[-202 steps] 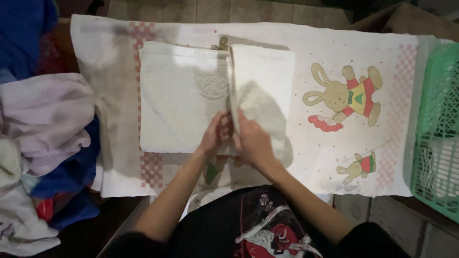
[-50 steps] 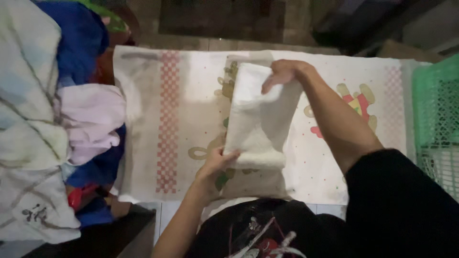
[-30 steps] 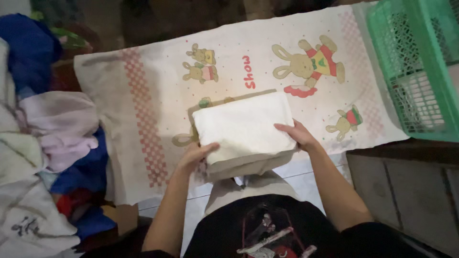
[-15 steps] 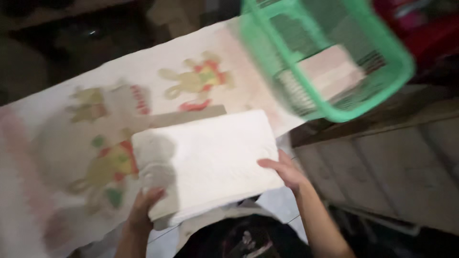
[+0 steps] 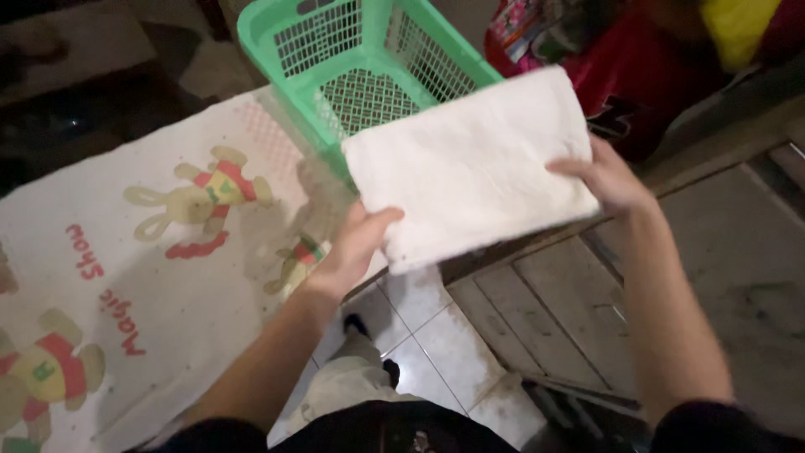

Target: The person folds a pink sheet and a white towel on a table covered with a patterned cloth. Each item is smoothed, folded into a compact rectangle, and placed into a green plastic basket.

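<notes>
While held flat, folded white towel (image 5: 470,164) | long axis left-right | over green basket (image 5: 360,59)

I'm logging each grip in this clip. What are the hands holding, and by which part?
A folded white towel, held by both hands: left hand at its near-left corner, right hand at its right edge.

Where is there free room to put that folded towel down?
The green basket shows bare mesh inside. The printed cloth is flat and open between its rabbit pictures. Both hands, left and right, grip the towel, which hides the basket's near corner.
</notes>
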